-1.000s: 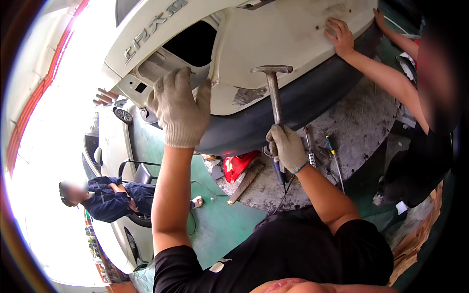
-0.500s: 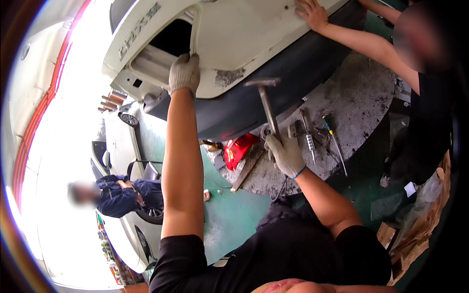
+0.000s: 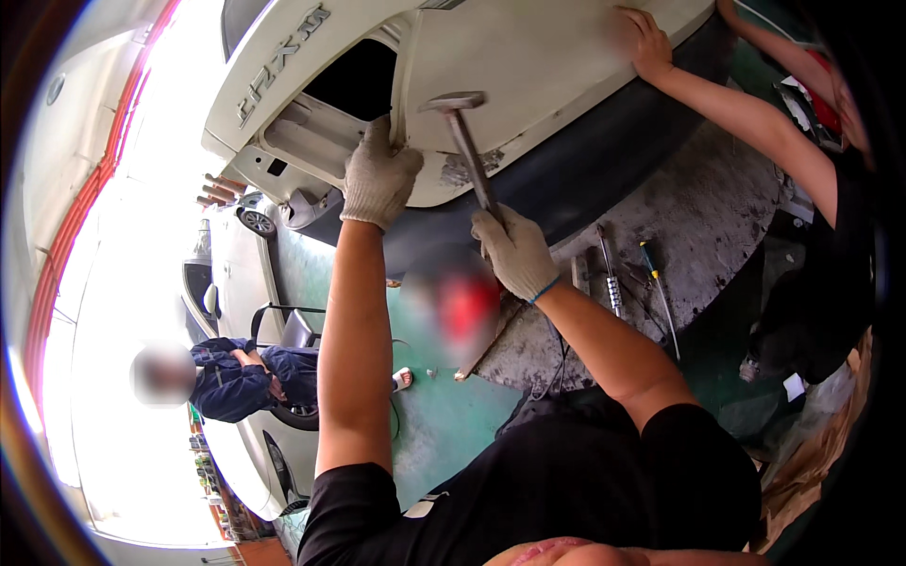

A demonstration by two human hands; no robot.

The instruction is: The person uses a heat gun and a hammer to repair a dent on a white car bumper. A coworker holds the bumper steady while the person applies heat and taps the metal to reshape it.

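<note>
My right hand (image 3: 514, 253), in a knitted glove, grips the handle of a metal hammer (image 3: 469, 156). The hammer's head is raised near the white car body panel (image 3: 500, 66), close to a scraped patch (image 3: 469, 168). My left hand (image 3: 379, 179), gloved too, is closed at the lower corner of the dark opening (image 3: 354, 80) in that panel. What its fingers hold, if anything, is hidden. A co-worker's bare hand (image 3: 648, 45) lies flat on the panel at the upper right.
A screwdriver (image 3: 661, 292) and a spring-like metal tool (image 3: 612, 283) lie on the worn round surface (image 3: 698, 226) below the dark bumper (image 3: 566, 151). A blurred red part (image 3: 469, 302) sits nearby. At left, a seated person (image 3: 236, 377) is beside another white car (image 3: 245, 443).
My right hand has lifted the hammer up and left toward the panel. My left hand has turned and shifted slightly at the opening. The view has also moved a little.
</note>
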